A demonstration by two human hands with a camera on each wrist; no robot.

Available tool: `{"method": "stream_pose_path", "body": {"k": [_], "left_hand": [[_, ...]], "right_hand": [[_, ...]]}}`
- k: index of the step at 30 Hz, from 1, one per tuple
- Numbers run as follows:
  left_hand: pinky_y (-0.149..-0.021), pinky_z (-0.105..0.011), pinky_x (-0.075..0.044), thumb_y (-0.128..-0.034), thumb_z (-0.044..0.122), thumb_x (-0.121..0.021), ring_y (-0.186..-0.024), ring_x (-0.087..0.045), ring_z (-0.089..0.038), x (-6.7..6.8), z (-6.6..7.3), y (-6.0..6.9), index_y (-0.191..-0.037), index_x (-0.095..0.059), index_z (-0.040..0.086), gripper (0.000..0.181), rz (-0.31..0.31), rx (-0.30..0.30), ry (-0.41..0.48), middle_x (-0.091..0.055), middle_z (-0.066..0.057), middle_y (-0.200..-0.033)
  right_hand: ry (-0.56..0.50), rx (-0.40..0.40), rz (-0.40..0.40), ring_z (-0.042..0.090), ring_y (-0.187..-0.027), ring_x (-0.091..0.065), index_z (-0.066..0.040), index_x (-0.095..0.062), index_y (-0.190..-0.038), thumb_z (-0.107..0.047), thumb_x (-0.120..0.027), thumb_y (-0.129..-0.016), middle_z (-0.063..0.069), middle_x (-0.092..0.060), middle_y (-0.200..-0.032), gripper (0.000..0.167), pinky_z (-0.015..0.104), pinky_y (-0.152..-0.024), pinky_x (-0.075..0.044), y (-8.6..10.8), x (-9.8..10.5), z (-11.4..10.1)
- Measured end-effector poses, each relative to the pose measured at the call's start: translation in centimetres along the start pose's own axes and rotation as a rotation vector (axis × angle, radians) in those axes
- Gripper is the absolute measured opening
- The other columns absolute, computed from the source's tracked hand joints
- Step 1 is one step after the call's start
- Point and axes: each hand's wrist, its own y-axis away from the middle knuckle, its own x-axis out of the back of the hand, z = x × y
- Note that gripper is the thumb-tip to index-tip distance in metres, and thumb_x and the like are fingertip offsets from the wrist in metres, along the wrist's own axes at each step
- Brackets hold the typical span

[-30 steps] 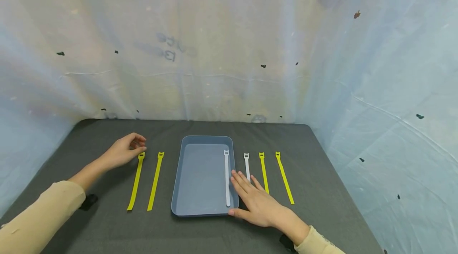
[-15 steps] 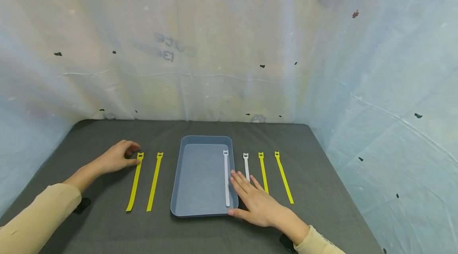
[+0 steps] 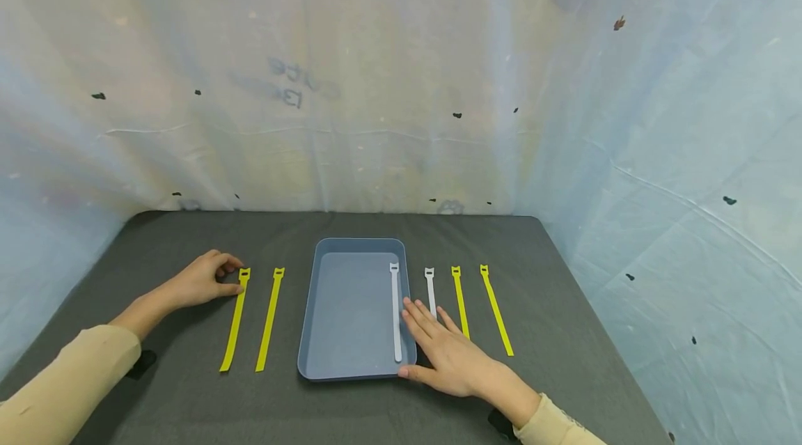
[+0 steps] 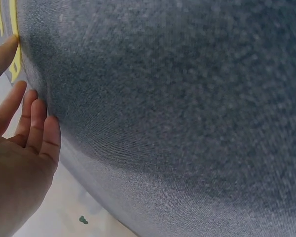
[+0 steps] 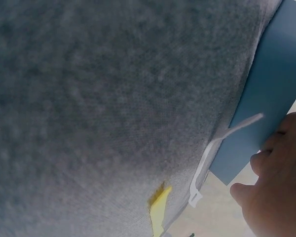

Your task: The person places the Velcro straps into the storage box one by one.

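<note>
Left fingers (image 4: 37, 126) loosely bent; right fingers (image 3: 421, 317) straight, slightly spread.

On my head view I see a narrow, flat, bright yellow strap lying lengthwise (image 3: 234, 323), slightly slanted, its wider slotted head at the far end. Well to its right, I see a smooth blue-grey rectangular tray with rounded corners and low walls (image 3: 347, 319), sitting level, open side up.

Faint lettering (image 3: 286, 95) on the hanging sheet (image 3: 388, 48) cannot be read.
</note>
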Motion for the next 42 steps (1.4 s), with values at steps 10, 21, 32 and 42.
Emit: {"method": "stream_pose_path", "body": {"k": [10,21,32,42], "left_hand": [[-0.079,-0.047,-0.052,-0.0905,0.024,-0.082,-0.099,-0.057,-0.032,-0.3,-0.1,0.2,-0.119,-0.067,-0.004,0.043,0.001,0.026,0.007,-0.056,-0.021,-0.113],[-0.079,-0.046,-0.053,-0.092,0.019,-0.08,-0.098,-0.059,-0.032,-0.6,0.3,0.6,-0.115,-0.066,-0.004,0.035,0.009,0.029,0.03,-0.059,-0.019,-0.112],[-0.068,-0.038,-0.052,-0.0945,0.012,-0.077,-0.09,-0.062,-0.025,-0.9,1.0,0.9,-0.11,-0.064,0.0,0.024,0.021,0.034,0.063,-0.065,-0.011,-0.102],[-0.058,-0.03,-0.046,-0.0958,0.009,-0.074,-0.078,-0.058,-0.016,-1.5,0.8,1.0,-0.105,-0.062,0.005,0.016,0.049,0.03,0.081,-0.066,-0.003,-0.093]], "right_hand": [[-0.002,0.002,-0.004,0.026,-0.161,-0.007,-0.008,-0.016,-0.167,-0.067,-0.046,-0.103,0.005,-0.002,-0.176,0.092,0.06,-0.126,-0.013,0.0,-0.2,0.1],[-0.007,0.001,-0.003,0.028,-0.161,-0.008,-0.008,-0.017,-0.167,-0.066,-0.047,-0.103,0.006,-0.002,-0.176,0.092,0.06,-0.126,-0.013,0.0,-0.1,0.0],[-0.009,-0.005,-0.001,0.025,-0.161,-0.006,-0.008,-0.017,-0.167,-0.069,-0.044,-0.102,0.006,-0.003,-0.176,0.093,0.059,-0.126,-0.013,0.0,0.2,-0.1],[-0.015,-0.002,0.002,0.026,-0.161,-0.007,-0.007,-0.017,-0.167,-0.072,-0.041,-0.101,0.006,-0.003,-0.176,0.095,0.059,-0.127,-0.013,0.1,0.0,-0.1]]}}
